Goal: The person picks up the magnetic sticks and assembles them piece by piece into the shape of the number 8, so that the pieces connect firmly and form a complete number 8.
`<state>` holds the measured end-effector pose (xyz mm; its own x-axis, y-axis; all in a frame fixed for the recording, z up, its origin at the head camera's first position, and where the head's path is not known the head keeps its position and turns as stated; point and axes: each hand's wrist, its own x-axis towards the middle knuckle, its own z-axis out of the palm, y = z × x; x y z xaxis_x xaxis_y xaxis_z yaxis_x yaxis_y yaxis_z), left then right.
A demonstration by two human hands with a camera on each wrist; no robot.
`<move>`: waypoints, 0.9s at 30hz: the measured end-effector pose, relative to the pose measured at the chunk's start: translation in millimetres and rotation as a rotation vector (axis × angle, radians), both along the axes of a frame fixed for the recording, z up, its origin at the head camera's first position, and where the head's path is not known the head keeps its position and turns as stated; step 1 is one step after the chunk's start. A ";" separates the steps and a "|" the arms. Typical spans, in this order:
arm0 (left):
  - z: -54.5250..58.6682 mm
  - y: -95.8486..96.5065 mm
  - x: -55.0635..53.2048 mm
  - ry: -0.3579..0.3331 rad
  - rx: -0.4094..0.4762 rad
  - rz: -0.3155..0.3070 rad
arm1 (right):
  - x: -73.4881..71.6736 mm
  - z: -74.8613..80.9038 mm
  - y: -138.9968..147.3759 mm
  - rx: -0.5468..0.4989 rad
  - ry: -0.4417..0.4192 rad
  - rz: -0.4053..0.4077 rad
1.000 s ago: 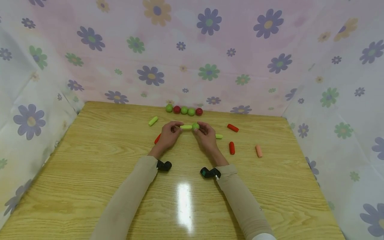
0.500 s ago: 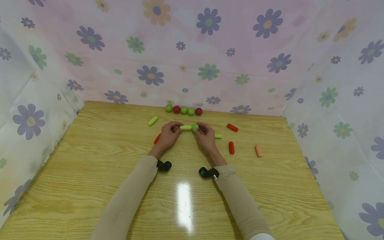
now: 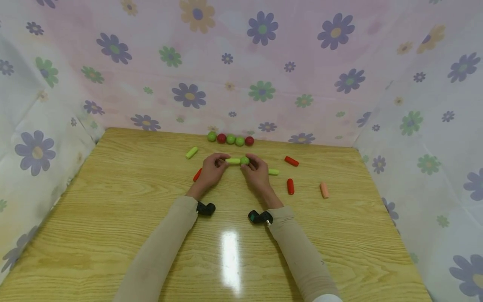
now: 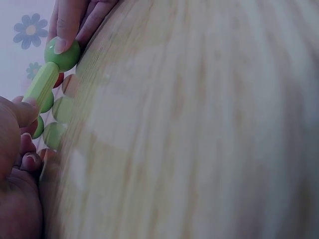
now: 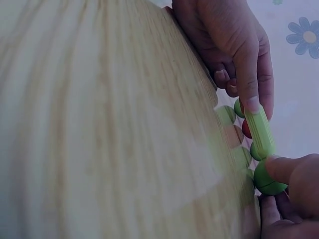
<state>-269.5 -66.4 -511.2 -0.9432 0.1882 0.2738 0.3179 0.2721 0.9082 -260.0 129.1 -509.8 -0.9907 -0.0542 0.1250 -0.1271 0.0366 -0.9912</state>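
Observation:
My left hand (image 3: 212, 170) pinches one end of a short, ridged light-green stick (image 3: 232, 161) between thumb and fingers. A smooth green ball (image 3: 245, 160) is pinched by my right hand (image 3: 257, 172), its thumb on the near side. The stick's free end meets the ball, and the two form one line from hand to hand. In the left wrist view the stick (image 4: 42, 85) slants up to the ball (image 4: 63, 54). The right wrist view has the ball (image 5: 268, 180) below the stick (image 5: 259, 132), with fingers covering part of each.
A row of green and red balls (image 3: 231, 139) stands at the table's back edge. Green sticks (image 3: 191, 152) (image 3: 273, 172), red sticks (image 3: 292, 161) (image 3: 290, 186) and a pink stick (image 3: 324, 190) lie around the hands. Another red stick (image 3: 197, 174) is partly behind the left hand. Flowered cloth surrounds the wooden table (image 3: 113, 209).
Both hands keep their grip on the stick and ball, almost still. The right wrist shifts slightly left, and the whole view drifts a little.

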 end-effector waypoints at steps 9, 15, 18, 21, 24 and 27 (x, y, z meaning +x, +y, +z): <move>2.1 0.4 0.3 -0.036 -0.022 0.017 | 2.0 -0.4 -3.9 0.110 0.038 -0.047; 3.2 1.0 1.6 -0.040 -0.033 0.019 | 5.4 4.8 -3.1 0.178 0.082 -0.042; 3.7 1.0 1.7 -0.049 -0.040 0.020 | 3.8 0.3 -2.7 0.207 0.114 -0.062; 5.2 -0.1 1.6 -0.083 -0.053 0.011 | 3.9 0.1 -2.3 0.226 0.134 -0.075; 9.1 -2.8 1.9 -0.129 -0.067 0.001 | 3.8 0.2 -1.6 0.237 0.133 -0.081; 13.0 -7.4 1.4 -0.173 -0.073 -0.008 | 3.8 0.6 -1.5 0.248 0.120 -0.087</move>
<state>-268.1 -73.8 -498.2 -0.9735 0.2088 0.0935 0.1613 0.3370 0.9276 -256.3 127.6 -509.2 -0.9718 -0.0132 0.2353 -0.2288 0.2923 -0.9285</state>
